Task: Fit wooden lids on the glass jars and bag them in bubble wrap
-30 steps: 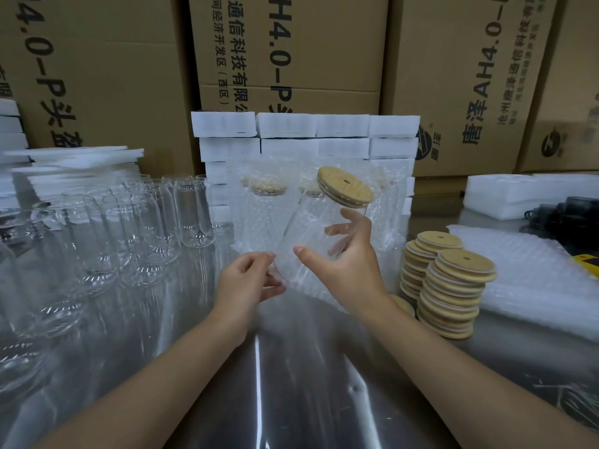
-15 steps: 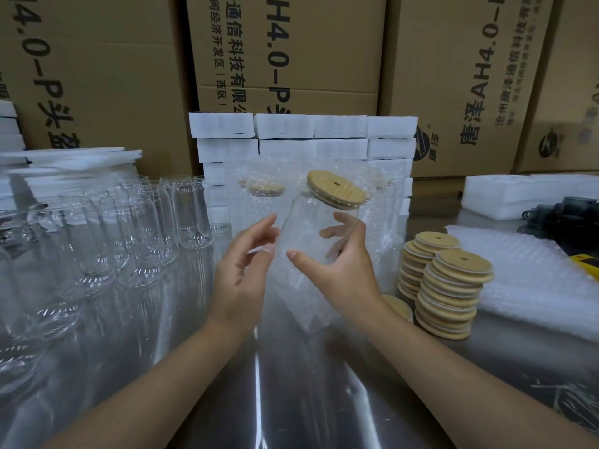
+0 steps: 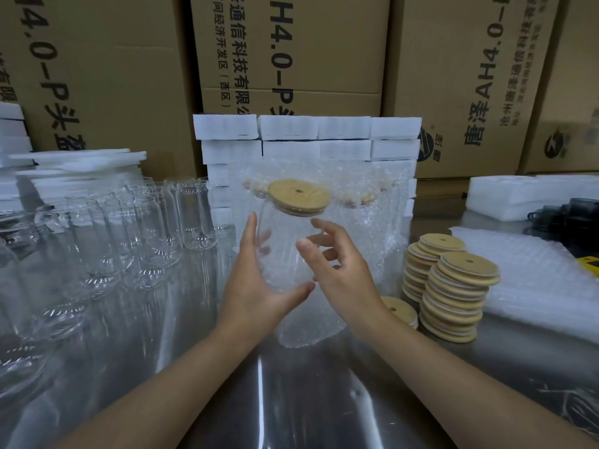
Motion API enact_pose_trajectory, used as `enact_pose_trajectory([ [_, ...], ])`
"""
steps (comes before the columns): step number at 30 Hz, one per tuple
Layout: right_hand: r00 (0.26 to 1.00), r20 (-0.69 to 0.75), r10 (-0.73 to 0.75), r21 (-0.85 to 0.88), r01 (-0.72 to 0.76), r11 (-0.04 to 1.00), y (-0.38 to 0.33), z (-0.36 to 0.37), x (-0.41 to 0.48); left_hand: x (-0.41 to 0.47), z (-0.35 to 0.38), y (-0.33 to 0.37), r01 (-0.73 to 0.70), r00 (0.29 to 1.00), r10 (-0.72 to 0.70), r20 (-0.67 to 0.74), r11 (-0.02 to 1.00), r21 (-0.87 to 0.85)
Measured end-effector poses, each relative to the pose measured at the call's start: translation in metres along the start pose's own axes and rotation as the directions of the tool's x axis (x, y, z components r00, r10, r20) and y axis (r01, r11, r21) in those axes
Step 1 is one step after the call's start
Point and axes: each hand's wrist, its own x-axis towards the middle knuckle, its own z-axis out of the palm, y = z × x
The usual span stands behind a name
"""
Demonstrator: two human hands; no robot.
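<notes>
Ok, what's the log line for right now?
step: bagging | jar: wooden lid on, tilted | left hand: cups base | right hand: holds side | bubble wrap bag: hanging below jar

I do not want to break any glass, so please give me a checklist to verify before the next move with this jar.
1. Wooden lid seated on the glass jar: ok.
2. Left hand cups the jar from the side and below: ok.
3. Right hand firm on the jar: cannot tell, fingers look loose.
4. Jar fully inside the bubble wrap bag: cannot tell; the bag hangs below.
5. Spare lids stacked at the right: ok.
</notes>
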Motion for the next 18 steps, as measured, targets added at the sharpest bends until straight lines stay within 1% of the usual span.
enact_pose_trajectory([
  [2,0.999,0.045,-0.01,0.041,0.008,0.999,-0.001,-0.001,0.0,0.0,0.002,0.0,0.033,0.997,-0.037,-0.064,0.997,-0.072],
  [5,0.998,0.052,-0.03,0.071,0.026,0.997,-0.004,0.0,-0.001,0.001,0.002,0.005,0.044,0.986,-0.073,-0.15,0.982,-0.186],
  [7,0.994,0.106,-0.001,0.099,-0.01,0.995,-0.004,-0.001,-0.002,0.001,0.001,0.009,0.044,0.977,-0.103,-0.187,0.954,-0.295],
  [10,0.971,0.231,0.064,0.108,-0.091,0.99,0.0,0.0,-0.003,0.002,-0.003,0.015,0.038,0.962,-0.147,-0.229,0.905,-0.423],
  [12,0.935,0.327,0.134,0.081,-0.169,0.982,0.003,0.001,-0.003,0.003,-0.005,0.019,0.051,0.957,-0.184,-0.226,0.869,-0.491],
  [14,0.9,0.4,0.174,-0.027,-0.179,0.984,0.008,0.003,-0.004,0.004,-0.008,0.022,0.084,0.954,-0.221,-0.205,0.848,-0.524],
  [15,0.89,0.417,0.183,-0.073,-0.168,0.983,0.009,0.003,-0.005,0.003,-0.009,0.023,0.091,0.956,-0.218,-0.199,0.859,-0.505],
  [16,0.888,0.422,0.183,-0.084,-0.163,0.983,0.01,0.003,-0.006,0.004,-0.009,0.023,0.088,0.961,-0.201,-0.19,0.873,-0.48],
  [18,0.898,0.41,0.158,-0.015,-0.167,0.986,0.012,0.002,-0.005,0.004,-0.009,0.024,0.086,0.977,-0.169,-0.127,0.867,-0.491],
])
